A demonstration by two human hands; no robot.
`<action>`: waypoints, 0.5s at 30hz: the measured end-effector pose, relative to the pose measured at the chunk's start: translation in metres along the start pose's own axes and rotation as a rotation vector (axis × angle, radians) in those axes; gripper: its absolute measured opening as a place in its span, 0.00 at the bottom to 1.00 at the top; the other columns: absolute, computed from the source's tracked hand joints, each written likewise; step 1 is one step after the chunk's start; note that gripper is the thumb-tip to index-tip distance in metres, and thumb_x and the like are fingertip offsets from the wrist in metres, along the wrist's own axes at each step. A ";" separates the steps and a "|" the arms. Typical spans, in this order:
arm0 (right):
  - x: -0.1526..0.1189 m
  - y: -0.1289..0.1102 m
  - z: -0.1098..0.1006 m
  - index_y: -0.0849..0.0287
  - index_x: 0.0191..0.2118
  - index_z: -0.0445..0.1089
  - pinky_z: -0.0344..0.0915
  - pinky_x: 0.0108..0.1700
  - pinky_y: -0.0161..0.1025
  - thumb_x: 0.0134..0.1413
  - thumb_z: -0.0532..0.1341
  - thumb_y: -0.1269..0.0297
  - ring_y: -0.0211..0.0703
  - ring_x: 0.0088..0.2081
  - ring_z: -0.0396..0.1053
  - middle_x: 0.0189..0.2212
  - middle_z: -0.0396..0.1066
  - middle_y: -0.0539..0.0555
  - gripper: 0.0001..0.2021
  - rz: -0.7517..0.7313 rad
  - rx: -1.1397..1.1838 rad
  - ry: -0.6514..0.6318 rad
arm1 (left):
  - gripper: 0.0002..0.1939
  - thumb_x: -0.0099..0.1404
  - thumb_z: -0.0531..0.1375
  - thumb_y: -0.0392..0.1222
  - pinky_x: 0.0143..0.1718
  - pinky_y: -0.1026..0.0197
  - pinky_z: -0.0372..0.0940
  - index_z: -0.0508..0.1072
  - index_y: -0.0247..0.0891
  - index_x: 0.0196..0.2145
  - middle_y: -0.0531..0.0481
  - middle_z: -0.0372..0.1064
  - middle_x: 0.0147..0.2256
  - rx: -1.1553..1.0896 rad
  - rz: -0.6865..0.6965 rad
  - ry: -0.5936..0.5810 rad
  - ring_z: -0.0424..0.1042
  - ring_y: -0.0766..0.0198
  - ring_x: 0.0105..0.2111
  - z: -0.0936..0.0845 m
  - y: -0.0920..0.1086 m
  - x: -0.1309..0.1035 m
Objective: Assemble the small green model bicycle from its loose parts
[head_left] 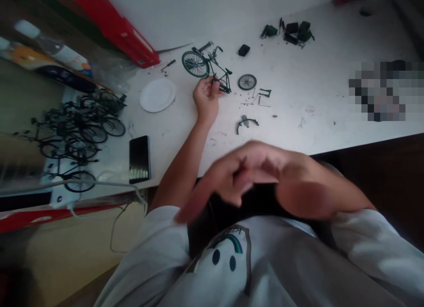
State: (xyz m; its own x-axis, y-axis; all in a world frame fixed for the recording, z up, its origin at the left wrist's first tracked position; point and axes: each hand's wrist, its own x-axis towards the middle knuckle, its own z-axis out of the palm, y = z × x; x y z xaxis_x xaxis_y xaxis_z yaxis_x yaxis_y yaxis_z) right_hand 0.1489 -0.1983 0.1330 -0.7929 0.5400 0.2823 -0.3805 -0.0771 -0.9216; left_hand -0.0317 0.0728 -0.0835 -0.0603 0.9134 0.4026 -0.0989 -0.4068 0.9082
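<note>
My left hand [208,95] grips the lower frame of a small dark green model bicycle [213,64] over the white table. The bicycle has one spoked wheel on, at its left end. My right hand [247,172] is raised near my body, in front of the table edge, its index finger stretched out and the other fingers curled; it is blurred, and I see nothing in it. Right of the bicycle lie a loose spoked wheel [247,81], a small green bracket [265,93] with thin rods, and a curved green part [247,123]. A black piece [244,50] sits farther back.
A white plate [157,95], a small screwdriver [168,65] and a phone [139,159] lie left of my arm. Several model bicycles [81,134] stand clustered at the far left, near a cable [109,182]. Dark green parts [291,32] are piled at the back.
</note>
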 end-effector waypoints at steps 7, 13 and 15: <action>0.024 0.038 -0.105 0.54 0.45 0.85 0.61 0.33 0.39 0.66 0.74 0.36 0.39 0.27 0.54 0.23 0.59 0.45 0.23 -0.141 -0.747 0.562 | 0.34 0.64 0.73 0.77 0.45 0.58 0.81 0.79 0.44 0.47 0.44 0.85 0.44 0.035 -0.004 0.028 0.86 0.58 0.41 0.006 0.014 -0.005; 0.031 0.034 -0.210 0.56 0.53 0.85 0.69 0.45 0.49 0.78 0.57 0.37 0.61 0.47 0.76 0.44 0.82 0.64 0.29 0.211 -1.484 0.530 | 0.34 0.66 0.72 0.76 0.49 0.53 0.84 0.78 0.44 0.49 0.42 0.84 0.46 0.021 0.015 0.037 0.87 0.53 0.48 0.004 0.001 -0.002; 0.030 0.032 -0.230 0.58 0.56 0.84 0.70 0.46 0.49 0.79 0.56 0.39 0.64 0.51 0.77 0.49 0.82 0.67 0.29 0.244 -1.562 0.533 | 0.32 0.66 0.72 0.75 0.45 0.55 0.83 0.79 0.44 0.49 0.42 0.84 0.45 0.015 0.036 0.045 0.87 0.54 0.46 0.004 -0.001 -0.001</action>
State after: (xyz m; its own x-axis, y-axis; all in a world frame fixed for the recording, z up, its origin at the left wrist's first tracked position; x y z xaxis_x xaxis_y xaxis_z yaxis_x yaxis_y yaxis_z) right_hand 0.2221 0.0084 0.0504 -0.3929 0.8735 0.2876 0.7891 0.4808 -0.3823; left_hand -0.0274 0.0718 -0.0842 -0.1081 0.8963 0.4302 -0.0807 -0.4392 0.8948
